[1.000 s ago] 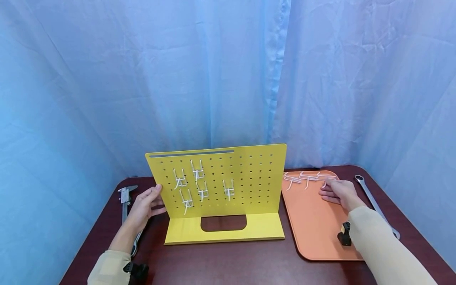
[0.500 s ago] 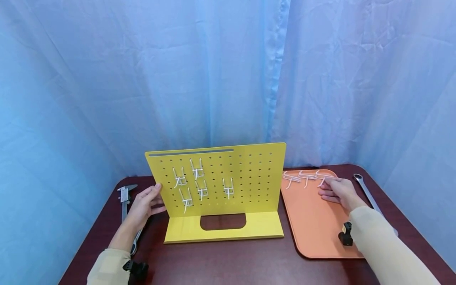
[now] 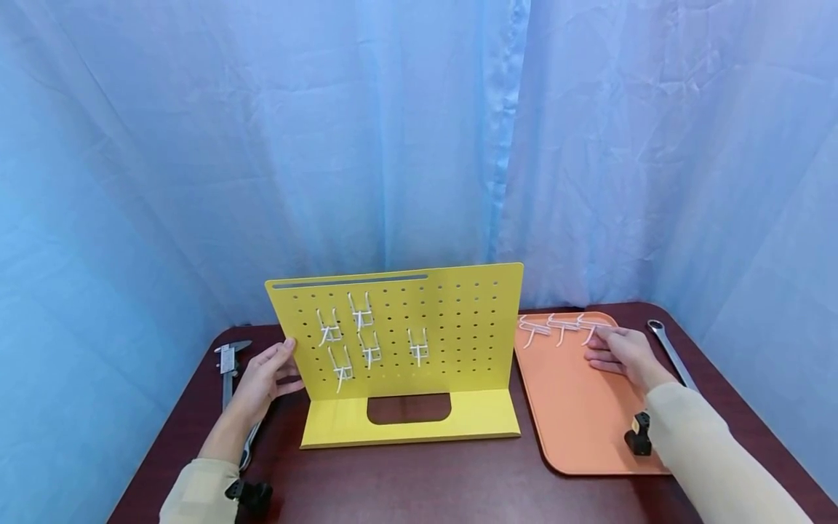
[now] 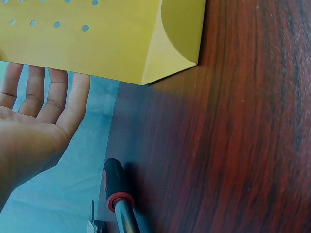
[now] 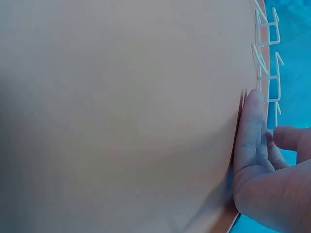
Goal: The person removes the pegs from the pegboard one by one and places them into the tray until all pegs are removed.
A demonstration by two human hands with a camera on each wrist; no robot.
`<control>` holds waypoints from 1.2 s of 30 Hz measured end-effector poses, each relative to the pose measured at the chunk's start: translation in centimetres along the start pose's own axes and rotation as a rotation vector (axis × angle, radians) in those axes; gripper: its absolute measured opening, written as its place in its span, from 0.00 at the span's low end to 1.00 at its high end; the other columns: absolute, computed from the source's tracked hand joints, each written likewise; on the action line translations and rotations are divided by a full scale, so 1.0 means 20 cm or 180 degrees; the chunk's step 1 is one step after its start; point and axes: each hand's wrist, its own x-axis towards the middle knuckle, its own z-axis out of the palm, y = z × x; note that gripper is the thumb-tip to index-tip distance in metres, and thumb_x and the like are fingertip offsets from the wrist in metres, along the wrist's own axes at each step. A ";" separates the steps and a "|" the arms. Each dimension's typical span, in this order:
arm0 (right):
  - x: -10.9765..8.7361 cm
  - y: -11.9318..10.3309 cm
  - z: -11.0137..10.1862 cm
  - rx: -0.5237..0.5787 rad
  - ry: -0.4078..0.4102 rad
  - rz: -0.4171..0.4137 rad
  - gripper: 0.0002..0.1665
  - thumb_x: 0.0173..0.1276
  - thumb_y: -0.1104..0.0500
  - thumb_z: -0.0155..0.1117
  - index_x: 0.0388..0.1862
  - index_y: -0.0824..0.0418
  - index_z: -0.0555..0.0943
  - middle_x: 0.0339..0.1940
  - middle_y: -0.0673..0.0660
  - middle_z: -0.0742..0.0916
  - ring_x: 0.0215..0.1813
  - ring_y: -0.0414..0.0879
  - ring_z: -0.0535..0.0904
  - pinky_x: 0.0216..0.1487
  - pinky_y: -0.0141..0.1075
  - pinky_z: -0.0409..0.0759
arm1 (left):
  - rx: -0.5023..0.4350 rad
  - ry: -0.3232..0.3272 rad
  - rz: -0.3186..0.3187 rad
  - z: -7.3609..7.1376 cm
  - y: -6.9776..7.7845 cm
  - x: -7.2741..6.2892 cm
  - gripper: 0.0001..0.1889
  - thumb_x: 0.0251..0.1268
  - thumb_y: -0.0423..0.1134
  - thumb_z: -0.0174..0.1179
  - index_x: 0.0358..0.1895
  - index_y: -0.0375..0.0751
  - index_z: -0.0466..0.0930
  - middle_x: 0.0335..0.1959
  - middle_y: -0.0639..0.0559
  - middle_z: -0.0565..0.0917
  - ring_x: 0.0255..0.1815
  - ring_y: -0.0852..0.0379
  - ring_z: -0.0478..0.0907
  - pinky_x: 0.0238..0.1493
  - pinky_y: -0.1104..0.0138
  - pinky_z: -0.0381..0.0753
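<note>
Left hand [image 3: 263, 378] half-open, pinching yellow pegboard [image 3: 468, 342] at nine-o'clock edge. Right hand [image 3: 625, 354] nearly closed, pinching white wire hook [image 3: 592, 332], orange tray [image 3: 576, 415] near one o'clock.

Both beige sleeves [image 3: 716, 455] carry small black wrist cameras [image 3: 638, 434]

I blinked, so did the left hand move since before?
No, not noticeably any way: judged against the caliper, the left hand sits at the same spot on the board's edge.
</note>
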 end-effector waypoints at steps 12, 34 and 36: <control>-0.02 -0.02 0.01 0.0123 -0.0181 -0.0118 0.31 0.84 0.50 0.48 0.69 0.74 0.64 0.37 0.51 0.88 0.39 0.46 0.89 0.46 0.42 0.86 | 0.0010 -0.0003 0.0023 0.00 0.01 0.00 0.20 0.78 0.58 0.52 0.56 0.49 0.83 0.43 0.50 0.86 0.46 0.52 0.84 0.50 0.53 0.85; -0.53 -0.41 0.22 0.1356 -0.1263 -0.1342 0.15 0.82 0.55 0.53 0.62 0.57 0.78 0.46 0.55 0.88 0.43 0.50 0.89 0.44 0.41 0.87 | 0.0001 0.0008 0.0058 0.00 0.00 0.00 0.20 0.79 0.57 0.52 0.57 0.48 0.82 0.44 0.51 0.86 0.45 0.52 0.84 0.48 0.55 0.86; -0.57 -0.45 0.26 0.1453 -0.1338 -0.1436 0.15 0.83 0.57 0.52 0.61 0.58 0.78 0.45 0.56 0.87 0.43 0.50 0.89 0.43 0.41 0.87 | 0.0001 0.0013 0.0049 0.01 0.00 0.00 0.20 0.79 0.57 0.52 0.56 0.49 0.83 0.44 0.51 0.87 0.45 0.52 0.84 0.48 0.55 0.86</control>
